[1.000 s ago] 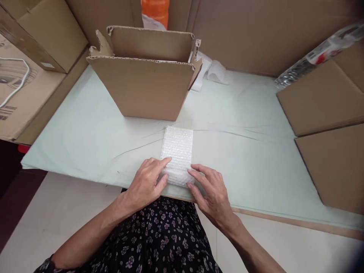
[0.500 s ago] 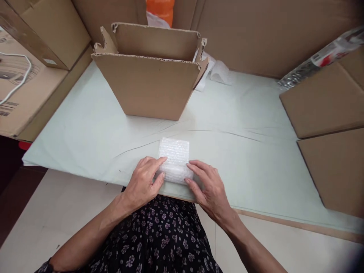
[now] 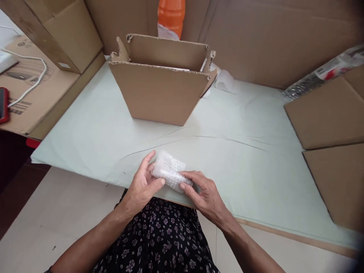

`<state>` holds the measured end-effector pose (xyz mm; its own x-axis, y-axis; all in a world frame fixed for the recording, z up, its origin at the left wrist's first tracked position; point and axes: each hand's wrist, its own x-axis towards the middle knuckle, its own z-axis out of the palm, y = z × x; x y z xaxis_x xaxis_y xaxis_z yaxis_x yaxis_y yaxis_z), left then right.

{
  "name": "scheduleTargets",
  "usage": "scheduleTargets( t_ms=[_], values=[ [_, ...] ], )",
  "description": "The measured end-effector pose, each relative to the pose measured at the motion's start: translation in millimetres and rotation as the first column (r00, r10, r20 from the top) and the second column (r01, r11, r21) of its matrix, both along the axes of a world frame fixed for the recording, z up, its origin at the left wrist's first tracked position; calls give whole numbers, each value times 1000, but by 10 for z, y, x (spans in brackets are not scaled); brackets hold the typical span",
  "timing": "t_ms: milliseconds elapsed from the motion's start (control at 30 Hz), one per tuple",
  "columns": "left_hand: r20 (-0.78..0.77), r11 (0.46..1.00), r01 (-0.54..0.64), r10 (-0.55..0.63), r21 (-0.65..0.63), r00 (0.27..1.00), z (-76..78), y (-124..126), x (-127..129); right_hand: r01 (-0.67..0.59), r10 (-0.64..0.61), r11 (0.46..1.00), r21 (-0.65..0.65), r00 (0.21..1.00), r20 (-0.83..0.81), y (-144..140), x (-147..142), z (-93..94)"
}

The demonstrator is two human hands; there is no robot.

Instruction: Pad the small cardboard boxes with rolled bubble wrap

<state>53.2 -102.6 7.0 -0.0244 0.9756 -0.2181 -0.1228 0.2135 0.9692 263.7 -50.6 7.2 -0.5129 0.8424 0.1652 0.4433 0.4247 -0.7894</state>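
Bundle: a small roll of bubble wrap (image 3: 168,173) is being held between both hands, just above the near edge of the table, a little left of the middle of the view; what is inside it cannot be told.
Left hand: the left hand (image 3: 143,184) is gripping the left end of the roll, its fingers curling narrowly around it, forefinger pointing up along the far side and thumb pressing on the near side.
Right hand: the right hand (image 3: 202,191) is holding the right end of the roll, its fingers lying close together over the wrap with the tips touching it.
Table: the table (image 3: 250,167) is wearing a pale green sheet that is showing long creases across the middle.
Open box: a cardboard box (image 3: 159,91) is standing upright on the sheet, well beyond the hands, with its flaps pointing up.
Flat cardboard: two flat cardboard pieces (image 3: 330,113) are lying on the right side of the table, well apart from the roll.
Left side: a larger carton (image 3: 34,102) is lying beside the table with a white cable (image 3: 31,83) running over it and a red phone (image 3: 3,104) sitting at its left edge.
Back: an orange container (image 3: 171,15) is peeking out between cardboard panels behind the open box.
Person: a dark flowered garment (image 3: 159,239) is showing below the hands.
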Motion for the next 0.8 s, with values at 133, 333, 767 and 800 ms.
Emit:
scheduleTargets(
  t_ms=[133, 333, 767, 800],
  values=[
    [118, 996, 39, -29, -82, 993, 116, 73, 72, 94, -94, 995, 45, 996, 5, 7, 97, -6],
    [-62, 988, 153, -152, 7, 986, 98, 88, -15, -54, 31, 951, -304, 996, -78, 147, 114, 79],
    [-669, 592, 332, 714, 734, 207, 1028, 1705, -752, 267, -283, 945, -187, 957, -63, 306, 360, -10],
    [-674, 593, 338, 706, 731, 219, 1020, 1750, -780, 286, -302, 940, -185, 951, -66, 308, 405, -23]
  ],
)
